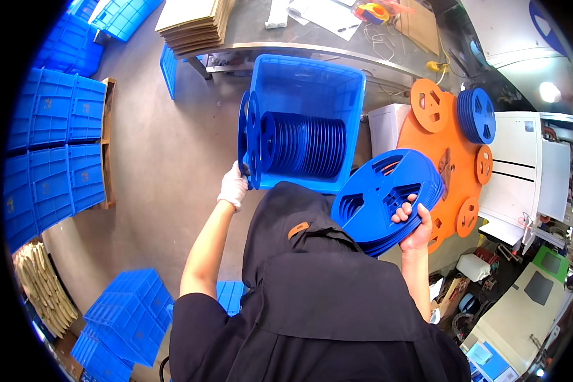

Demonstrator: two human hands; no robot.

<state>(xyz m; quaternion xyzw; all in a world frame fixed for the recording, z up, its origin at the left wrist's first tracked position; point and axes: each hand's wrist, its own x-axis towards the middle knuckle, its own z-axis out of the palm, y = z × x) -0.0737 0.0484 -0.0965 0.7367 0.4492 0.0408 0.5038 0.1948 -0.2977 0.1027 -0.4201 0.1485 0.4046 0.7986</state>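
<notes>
My left hand (233, 186), in a white glove, is closed on the lower edge of a blue reel (254, 130). That reel stands on edge at the left wall of an open blue bin (309, 68). Inside the bin, a row of blue reels (305, 145) lies side by side on edge. My right hand (416, 223) grips a stack of large blue reels (383, 184), with fingers through a cut-out in the top one. The stack is tilted at the bin's right front, partly over a big orange disc (447, 159). A dark hood hides part of the bin's near side.
Several smaller orange discs (429, 105) and another blue reel stack (476, 116) ring the orange disc. A metal table (248, 28) with stacked cardboard (194, 25) stands beyond the bin. Blue crates (57, 114) on a pallet are at left, with more crates (128, 312) at lower left. White machines (509, 165) stand at right.
</notes>
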